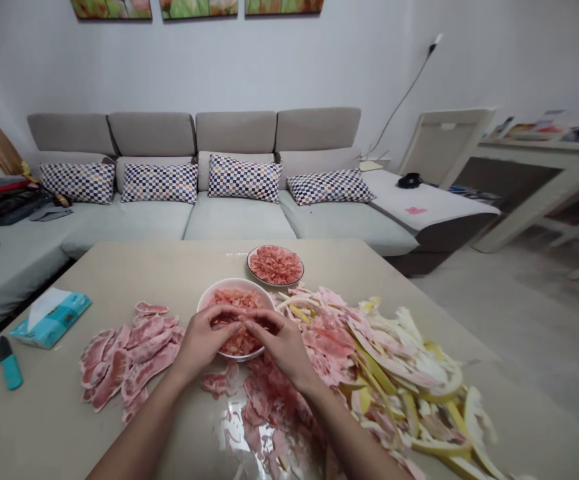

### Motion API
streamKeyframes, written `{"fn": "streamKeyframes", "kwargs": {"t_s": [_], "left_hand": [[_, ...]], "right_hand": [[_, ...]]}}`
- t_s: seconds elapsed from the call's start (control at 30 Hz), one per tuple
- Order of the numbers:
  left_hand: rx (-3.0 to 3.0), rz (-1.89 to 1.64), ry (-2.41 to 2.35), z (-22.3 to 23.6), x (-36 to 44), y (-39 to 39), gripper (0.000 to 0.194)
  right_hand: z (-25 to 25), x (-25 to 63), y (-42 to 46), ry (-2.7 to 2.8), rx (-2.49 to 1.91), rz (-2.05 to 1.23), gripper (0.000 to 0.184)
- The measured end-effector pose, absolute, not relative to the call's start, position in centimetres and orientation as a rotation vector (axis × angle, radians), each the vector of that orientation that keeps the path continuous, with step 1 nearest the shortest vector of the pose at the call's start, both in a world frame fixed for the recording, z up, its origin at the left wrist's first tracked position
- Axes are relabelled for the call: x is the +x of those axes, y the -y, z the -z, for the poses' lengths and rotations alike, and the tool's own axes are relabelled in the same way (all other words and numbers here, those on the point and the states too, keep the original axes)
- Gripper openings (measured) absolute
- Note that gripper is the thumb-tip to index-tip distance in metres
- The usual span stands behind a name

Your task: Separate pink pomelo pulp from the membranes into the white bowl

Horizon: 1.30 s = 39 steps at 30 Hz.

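My left hand (204,338) and my right hand (285,343) meet above a white bowl (212,293) of peeled red pomelo flesh (239,341). Thumbs and fingertips of both are pinched together around a small pomelo piece, mostly covered by the fingers. To the left lies a pile of pomelo segments (146,340) still in their pale pink membranes. Just beyond the bowl stands a dark-rimmed plate (249,265) heaped with more red flesh. Torn membranes (264,400) are strewn below and beside my right hand.
A large heap of pomelo rind and pith (404,387) covers the table's right side. At the left are a blue tissue pack (62,317) and a knife with a turquoise handle (10,370). A grey sofa (239,220) with patterned cushions stands behind the table (134,267).
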<state>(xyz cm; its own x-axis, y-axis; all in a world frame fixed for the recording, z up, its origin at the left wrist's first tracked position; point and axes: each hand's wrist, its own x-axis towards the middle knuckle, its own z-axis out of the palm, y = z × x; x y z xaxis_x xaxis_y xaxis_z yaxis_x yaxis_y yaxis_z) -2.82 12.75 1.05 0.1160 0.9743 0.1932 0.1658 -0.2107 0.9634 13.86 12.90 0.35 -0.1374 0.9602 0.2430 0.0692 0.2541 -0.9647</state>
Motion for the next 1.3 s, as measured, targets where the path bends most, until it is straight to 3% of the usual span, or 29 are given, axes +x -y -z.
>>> {"fn": "streamKeyframes", "kwargs": {"t_s": [0.17, 0.4, 0.73, 1.17, 1.3], "left_hand": [[1.585, -1.239, -1.212, -0.6, -3.2, -12.5, 0.021], [2.113, -1.291, -1.307, -0.6, -4.2, -12.0, 0.019], [2.513, -1.159, -1.327, -0.6, -4.4, -11.5, 0.021], [2.167, -1.282, -1.389, -0.8, -4.8, -12.2, 0.014], [2.037, -1.083, -1.377, -2.3, -4.9, -11.4, 0.013]], "right_hand": [[-0.4, 13.8, -12.8, 1.524, -1.043, -0.991, 0.018], [-0.7, 13.7, -12.6, 1.592, -1.032, -0.912, 0.019], [-0.9, 13.8, -12.6, 1.675, -1.038, -0.883, 0.017], [-0.7, 14.5, -12.8, 1.864, -0.947, -0.712, 0.016], [-0.6, 14.7, -13.5, 1.823, -0.994, -0.682, 0.021]]}}
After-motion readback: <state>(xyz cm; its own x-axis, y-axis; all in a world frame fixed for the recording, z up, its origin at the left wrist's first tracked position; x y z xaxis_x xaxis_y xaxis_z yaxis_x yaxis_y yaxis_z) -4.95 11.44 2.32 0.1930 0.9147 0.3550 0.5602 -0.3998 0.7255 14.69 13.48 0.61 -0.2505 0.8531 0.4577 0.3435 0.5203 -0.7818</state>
